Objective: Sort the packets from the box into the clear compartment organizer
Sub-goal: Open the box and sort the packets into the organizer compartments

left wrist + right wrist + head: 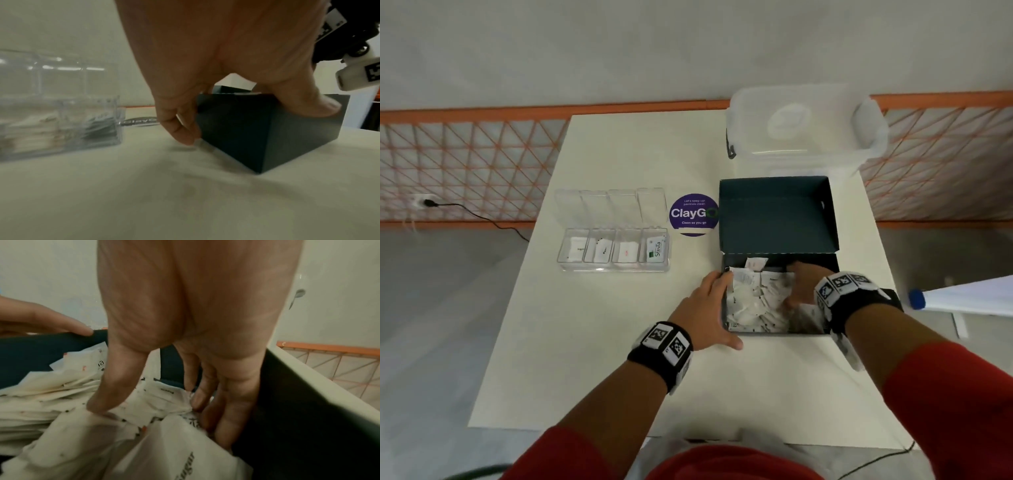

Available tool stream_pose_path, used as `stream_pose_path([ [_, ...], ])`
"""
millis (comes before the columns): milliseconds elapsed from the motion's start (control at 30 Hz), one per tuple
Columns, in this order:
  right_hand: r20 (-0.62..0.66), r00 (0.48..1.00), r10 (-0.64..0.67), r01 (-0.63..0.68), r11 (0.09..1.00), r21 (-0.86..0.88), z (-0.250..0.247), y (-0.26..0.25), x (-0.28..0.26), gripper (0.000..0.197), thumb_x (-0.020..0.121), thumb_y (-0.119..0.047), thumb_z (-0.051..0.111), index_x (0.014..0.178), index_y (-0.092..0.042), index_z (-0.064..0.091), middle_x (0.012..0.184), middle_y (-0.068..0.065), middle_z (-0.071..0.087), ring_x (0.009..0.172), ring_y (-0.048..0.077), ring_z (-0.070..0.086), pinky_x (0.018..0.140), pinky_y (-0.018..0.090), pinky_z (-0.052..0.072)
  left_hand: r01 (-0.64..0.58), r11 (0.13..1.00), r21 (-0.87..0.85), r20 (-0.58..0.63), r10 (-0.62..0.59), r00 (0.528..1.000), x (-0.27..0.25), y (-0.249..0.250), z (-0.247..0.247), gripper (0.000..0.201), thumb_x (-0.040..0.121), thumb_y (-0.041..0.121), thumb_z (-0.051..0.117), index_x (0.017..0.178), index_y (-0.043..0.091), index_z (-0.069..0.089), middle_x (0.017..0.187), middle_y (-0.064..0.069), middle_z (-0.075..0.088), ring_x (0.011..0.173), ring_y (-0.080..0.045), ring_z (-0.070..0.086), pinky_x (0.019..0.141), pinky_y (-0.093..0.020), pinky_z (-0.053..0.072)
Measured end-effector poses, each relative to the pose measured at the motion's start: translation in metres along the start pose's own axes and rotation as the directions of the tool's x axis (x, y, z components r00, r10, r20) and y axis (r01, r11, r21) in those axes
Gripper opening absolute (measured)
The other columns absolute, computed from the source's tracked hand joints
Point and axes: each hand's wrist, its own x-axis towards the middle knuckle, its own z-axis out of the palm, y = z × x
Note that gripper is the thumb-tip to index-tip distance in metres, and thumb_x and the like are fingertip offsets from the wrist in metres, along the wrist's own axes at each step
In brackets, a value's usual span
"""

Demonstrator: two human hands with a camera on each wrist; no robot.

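Note:
A dark box (777, 219) with its lid folded back stands right of centre on the white table, and a heap of white packets (756, 301) fills it. My left hand (722, 308) grips the box's near left corner, with the thumb on the front wall and the fingers (180, 129) on the left wall (236, 133). My right hand (791, 286) is down inside the box by its right wall (298, 402). That hand (148, 405) pinches a crumpled packet (160, 395) between thumb and fingers. The clear organizer (613, 267) lies to the left, lids up, with packets in each compartment.
A clear lidded tub (804, 126) stands behind the box at the table's far right corner. A purple ClayGo sticker (693, 214) lies between organizer and box. An orange mesh fence runs beyond the table. A white object with a blue cap (916, 298) juts in at right.

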Motion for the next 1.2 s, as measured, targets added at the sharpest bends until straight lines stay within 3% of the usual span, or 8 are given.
stream_pose_path([
  [67,0.046,0.999,-0.023,0.022,1.000,0.021,-0.001,0.002,0.003,0.046,0.063,-0.048,0.086,0.100,-0.026,0.068,0.105,-0.003,0.069,0.102,0.024,0.064,0.086,0.034,0.052,0.006,0.997,-0.080,-0.053,-0.010,0.999,-0.002,0.000,0.007,0.129,0.057,0.055,0.086,0.150,0.037,-0.001,0.157,0.018,0.002,0.141,-0.020,0.029,0.110,-0.046,0.038],
  [167,0.115,0.992,-0.049,0.046,0.998,0.031,-0.002,-0.003,0.003,0.053,0.042,-0.064,0.085,0.072,-0.026,0.062,0.072,-0.012,0.062,0.074,0.014,0.062,0.063,0.025,0.044,0.001,0.986,-0.164,-0.091,-0.016,0.996,-0.004,0.001,0.014,0.125,0.060,0.052,0.085,0.150,0.038,0.000,0.156,0.022,0.004,0.139,-0.017,0.034,0.108,-0.043,0.041],
  [333,0.130,0.980,-0.153,0.173,0.972,-0.161,0.008,-0.024,-0.002,0.081,0.023,-0.070,0.070,0.094,-0.034,0.054,0.080,-0.013,0.062,0.077,0.013,0.063,0.076,0.032,0.056,0.009,0.981,-0.196,-0.113,-0.031,0.993,-0.004,0.001,0.019,0.124,0.063,0.049,0.085,0.151,0.038,-0.001,0.155,0.022,0.006,0.137,-0.015,0.036,0.108,-0.041,0.042],
  [500,0.066,0.969,-0.237,0.246,0.941,-0.234,0.017,-0.041,-0.021,0.054,0.057,-0.049,0.069,0.106,-0.036,0.051,0.078,-0.009,0.058,0.069,0.012,0.059,0.065,0.029,0.053,0.008,0.975,-0.223,-0.140,-0.040,0.989,-0.006,0.002,0.023,0.123,0.062,0.049,0.085,0.150,0.043,-0.002,0.153,0.026,0.006,0.135,-0.012,0.038,0.106,-0.038,0.043],
  [633,0.039,0.964,-0.262,0.264,0.941,-0.210,0.033,-0.050,-0.020,0.032,0.093,-0.031,0.063,0.122,-0.018,0.062,0.109,0.003,0.068,0.100,0.024,0.066,0.084,0.031,0.050,0.016,0.979,-0.205,-0.161,-0.050,0.986,-0.006,0.006,0.025,0.125,0.062,0.046,0.086,0.150,0.042,-0.003,0.155,0.021,0.010,0.133,-0.013,0.041,0.105,-0.038,0.045],
  [833,-0.116,0.955,-0.273,0.253,0.954,-0.160,0.037,-0.048,-0.017,0.054,0.082,-0.030,0.069,0.132,-0.024,0.052,0.095,-0.005,0.064,0.090,0.020,0.064,0.075,0.026,0.050,0.020,0.982,-0.189,-0.163,-0.051,0.985,-0.007,0.009,0.024,0.125,0.064,0.044,0.085,0.152,0.036,-0.004,0.156,0.016,0.011,0.133,-0.014,0.041,0.105,-0.037,0.044],
  [1033,-0.050,0.981,-0.186,0.174,0.968,-0.181,0.042,-0.052,-0.015,0.019,0.081,-0.040,0.061,0.094,-0.027,0.060,0.070,-0.010,0.050,0.062,0.009,0.048,0.057,0.024,0.039,0.016,0.981,-0.192,-0.164,-0.048,0.985,-0.008,0.012,0.025,0.124,0.067,0.039,0.085,0.152,0.034,-0.005,0.156,0.014,0.009,0.134,-0.015,0.041,0.104,-0.039,0.045],
  [1200,-0.024,0.977,-0.214,0.206,0.960,-0.188,0.051,-0.057,-0.011,0.038,0.093,-0.047,0.055,0.123,-0.025,0.060,0.105,-0.003,0.065,0.096,0.018,0.063,0.082,0.030,0.047,0.024,0.981,-0.191,-0.168,-0.057,0.984,-0.007,0.012,0.027,0.125,0.066,0.039,0.085,0.152,0.034,-0.005,0.157,0.013,0.010,0.134,-0.017,0.041,0.103,-0.039,0.046],
])
